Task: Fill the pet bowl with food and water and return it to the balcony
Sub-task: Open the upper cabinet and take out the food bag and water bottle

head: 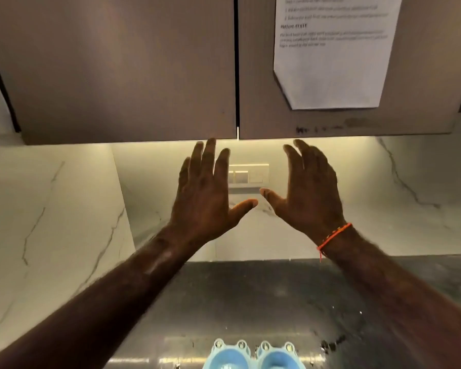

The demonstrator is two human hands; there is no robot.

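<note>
Bottom centre of the frame, nearest the camera: pale blue pet bowl (253, 355), twin-cupped, small round studs along its far rim, cut off by the lower edge; contents cannot be made out. It sits on a dark, glossy countertop (277, 294) flecked with bright droplets and a dark wet patch just right of the bowl. Two bare forearms rise from the lower corners toward mid-frame. Left hand (205, 193), centre-left, back toward the camera, fingers straight and spread, thumb stuck out to the right; it holds nothing. Right hand (309, 193), centre-right, likewise empty, fingers extended and loosely fanned with a slight curl, thumb pointing left toward the other thumb; the two thumb tips are near but apart. An orange thread bracelet (334, 235) circles the right wrist. Both hands are lifted above the counter, well apart from the bowl. Behind them, a white marble-veined backsplash (410, 195), lit warm from under the cabinets, with a pale switch plate (250, 173) showing between the hands. Top half of the frame: two brown upper cabinet doors (117, 67), shut, a narrow dark seam between them. A printed paper sheet (333, 54) is stuck on the right door, upper right; its text is too blurred to read.
</note>
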